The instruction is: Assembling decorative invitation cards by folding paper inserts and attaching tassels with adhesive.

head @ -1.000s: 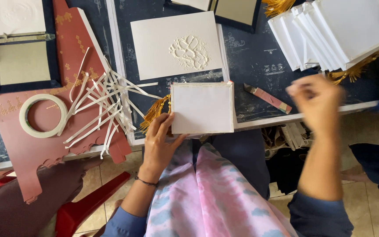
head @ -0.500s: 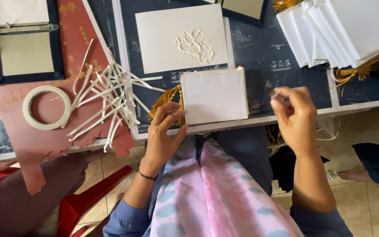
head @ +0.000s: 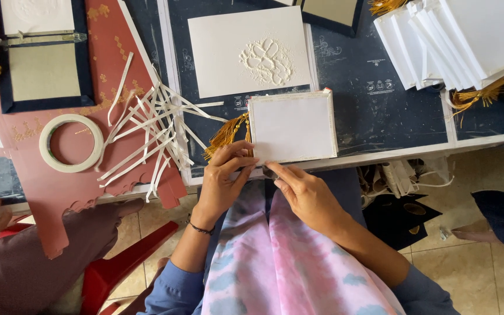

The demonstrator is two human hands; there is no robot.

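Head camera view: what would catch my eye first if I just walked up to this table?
Probably both hands, the left hand and right hand, meeting at the near edge of a small white card with a gold tassel on its left side. Just beyond it lies a larger white sheet with an embossed floral pattern, and to the left a messy heap of white paper strips beside a roll of tape.

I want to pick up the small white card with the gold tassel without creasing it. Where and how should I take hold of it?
Probably by its right edge, coming from the right: the white card lies flat, its right side is bare, the gold tassel hangs off the left, and the left hand and right hand occupy the near edge.
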